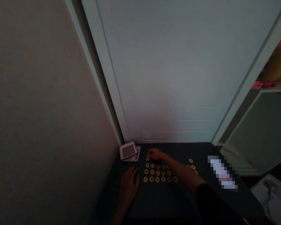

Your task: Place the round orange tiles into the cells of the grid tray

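Starting what seems a fourth row, we curl our right hand (154,153) over one disc (148,159), grip too dim to tell, our left hand (130,184) open beside the laid-out discs (157,172); next likely calls for aligning it.

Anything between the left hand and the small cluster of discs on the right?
Yes: the right forearm slants between the left hand and that cluster of discs; the rows of discs also lie between.

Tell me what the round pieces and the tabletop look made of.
Round pieces: probably wood, matte, judging by their pale tan rims, though plastic is possible.
Tabletop: perhaps laminate, dark and low-sheen, with no grain visible; dim light leaves it open.
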`<act>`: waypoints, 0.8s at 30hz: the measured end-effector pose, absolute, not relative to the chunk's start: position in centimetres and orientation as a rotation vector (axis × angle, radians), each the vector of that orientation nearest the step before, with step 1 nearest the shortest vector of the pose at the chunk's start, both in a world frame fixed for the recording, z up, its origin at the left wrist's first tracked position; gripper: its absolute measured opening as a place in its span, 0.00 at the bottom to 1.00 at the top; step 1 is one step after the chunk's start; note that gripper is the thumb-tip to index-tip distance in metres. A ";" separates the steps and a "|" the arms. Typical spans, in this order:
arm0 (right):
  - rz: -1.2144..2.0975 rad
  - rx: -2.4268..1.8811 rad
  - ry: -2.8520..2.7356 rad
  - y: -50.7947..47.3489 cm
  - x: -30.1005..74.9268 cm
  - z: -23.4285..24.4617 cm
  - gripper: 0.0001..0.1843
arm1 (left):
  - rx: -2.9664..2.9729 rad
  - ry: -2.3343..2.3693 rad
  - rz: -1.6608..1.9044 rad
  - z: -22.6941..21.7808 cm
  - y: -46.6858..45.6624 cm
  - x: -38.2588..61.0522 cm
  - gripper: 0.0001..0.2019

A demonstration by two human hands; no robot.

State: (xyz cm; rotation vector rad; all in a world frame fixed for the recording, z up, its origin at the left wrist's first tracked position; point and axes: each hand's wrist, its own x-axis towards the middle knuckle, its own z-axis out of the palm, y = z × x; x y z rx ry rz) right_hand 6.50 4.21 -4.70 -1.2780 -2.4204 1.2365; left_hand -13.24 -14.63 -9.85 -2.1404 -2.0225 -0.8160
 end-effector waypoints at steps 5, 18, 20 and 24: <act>1.280 -1.274 -2.269 4.2 7.5 -4.6 0.17 | -2.142 -2.040 -0.819 -9.6 -14.6 -13.1 0.17; 1.214 -1.248 -1.951 2.9 16.5 -3.2 0.22 | -2.145 -2.051 -0.766 -9.9 -14.6 -13.3 0.17; 1.140 -1.264 -1.900 2.7 19.2 -2.7 0.25 | -2.142 -2.051 -0.770 -10.1 -14.6 -13.3 0.18; 0.995 -1.317 -1.787 2.1 24.5 -1.5 0.28 | -2.153 -2.044 -0.779 -10.6 -14.4 -13.5 0.18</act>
